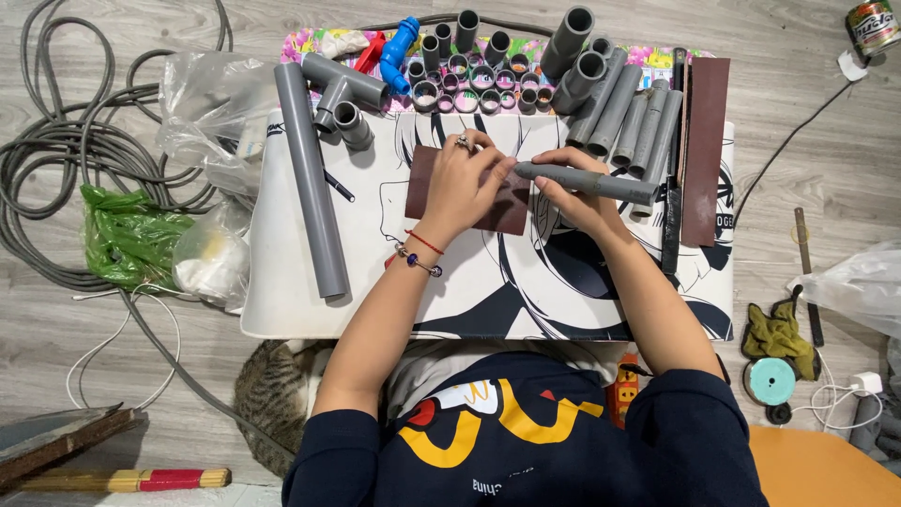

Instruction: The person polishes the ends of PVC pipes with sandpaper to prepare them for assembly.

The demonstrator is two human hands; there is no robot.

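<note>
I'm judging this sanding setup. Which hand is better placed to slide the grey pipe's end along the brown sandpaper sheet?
Probably the right hand: it already grips the grey pipe along its length. The left hand rests on the sandpaper sheet, pinning it at the pipe's end.

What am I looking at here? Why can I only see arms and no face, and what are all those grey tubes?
The camera sits on a person's head and looks straight down, so you only see their arms and lap. They work at a small white table on a wooden floor. The right hand holds a short grey pipe. The left hand touches the pipe's end and rests over a dark brown sheet that looks like sandpaper. Around them lie more plastic pipes: a long grey pipe on the left, a bundle of grey pipes at the top right, many little cut rings, and a blue fitting. A striped cat curls up beside the person's lap, and grey cables coil on the floor.
</note>
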